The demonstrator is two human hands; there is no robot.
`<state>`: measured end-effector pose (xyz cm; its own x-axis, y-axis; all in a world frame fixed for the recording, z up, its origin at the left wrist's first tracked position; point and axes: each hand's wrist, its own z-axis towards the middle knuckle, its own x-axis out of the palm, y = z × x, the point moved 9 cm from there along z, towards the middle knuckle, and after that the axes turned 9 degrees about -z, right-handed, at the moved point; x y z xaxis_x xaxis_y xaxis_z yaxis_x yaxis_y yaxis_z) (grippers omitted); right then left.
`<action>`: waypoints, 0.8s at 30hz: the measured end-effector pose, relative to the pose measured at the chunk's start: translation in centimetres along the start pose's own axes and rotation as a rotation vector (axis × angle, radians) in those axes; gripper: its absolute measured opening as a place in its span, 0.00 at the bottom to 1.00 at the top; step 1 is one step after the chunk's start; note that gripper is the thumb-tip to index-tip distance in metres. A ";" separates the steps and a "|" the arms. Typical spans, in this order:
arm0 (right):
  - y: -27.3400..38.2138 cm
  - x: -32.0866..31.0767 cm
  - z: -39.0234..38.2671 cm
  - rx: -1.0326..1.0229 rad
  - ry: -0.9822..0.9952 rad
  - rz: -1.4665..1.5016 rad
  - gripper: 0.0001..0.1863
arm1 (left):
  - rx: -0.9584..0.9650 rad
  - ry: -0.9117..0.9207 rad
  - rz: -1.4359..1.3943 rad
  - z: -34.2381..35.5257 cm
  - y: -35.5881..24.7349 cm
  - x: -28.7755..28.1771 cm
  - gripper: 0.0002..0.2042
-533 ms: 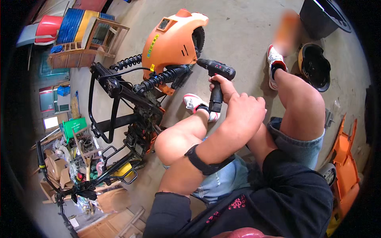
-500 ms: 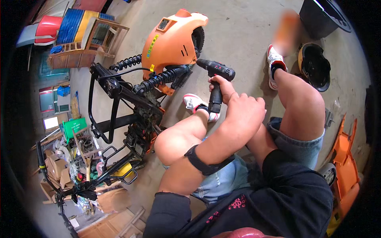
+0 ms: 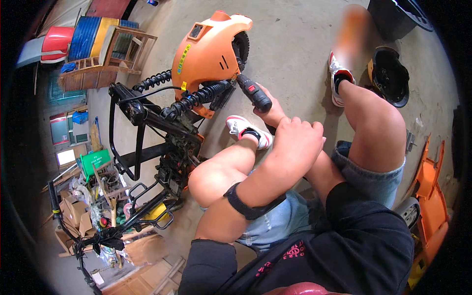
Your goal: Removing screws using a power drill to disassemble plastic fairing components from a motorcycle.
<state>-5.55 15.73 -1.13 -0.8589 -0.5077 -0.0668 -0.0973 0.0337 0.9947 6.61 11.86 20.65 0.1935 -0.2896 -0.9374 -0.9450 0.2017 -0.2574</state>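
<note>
A black cordless drill [image 3: 255, 96] is in my right hand [image 3: 272, 112], whose fingers are closed round its grip, now mostly hidden. The drill's nose meets the lower corner of an orange fender [image 3: 205, 61], beside a bracket; the bit and any screw there are too small to make out. My left hand [image 3: 299, 137] lies across my right wrist with its fingers curled over it. Under the fender sits a black tyre [image 3: 241, 49]. Nearby, a black coil-spring shock absorber [image 3: 199, 98] joins the fender end to a black vehicle frame [image 3: 147, 118].
Handlebars [image 3: 55, 196] stick out at the lower left, near a heap of cardboard and scraps [image 3: 81, 206]. A wooden chair frame [image 3: 129, 44] stands at the upper left. On the right are a helmet [image 3: 388, 76], a black bin [image 3: 396, 22] and orange panels [image 3: 430, 191].
The drill has rolled in my right hand, so its grip, which hung down toward me, has swung out of sight. Its nose stays at the fender corner. My left hand stays on the wrist.
</note>
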 end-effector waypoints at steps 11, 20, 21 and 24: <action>1.7 -2.2 -0.1 -0.110 0.023 -0.282 0.41 | 0.008 0.020 0.013 -0.3 -0.1 0.2 0.13; 2.7 -2.5 -0.2 -0.164 0.014 -0.325 0.39 | 0.030 -0.012 -0.019 -0.7 -0.8 -0.1 0.12; 2.7 -2.5 0.0 -0.159 0.039 -0.377 0.39 | 0.032 -0.016 -0.004 -0.8 -0.8 -0.1 0.12; 2.5 -3.0 0.7 -0.138 0.107 -0.496 0.41 | 0.031 -0.018 0.010 -1.0 -0.7 0.0 0.12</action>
<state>-3.58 17.99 1.54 -0.6693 -0.5191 -0.5315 -0.4059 -0.3436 0.8469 7.02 10.83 21.10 0.1891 -0.2707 -0.9439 -0.9384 0.2333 -0.2549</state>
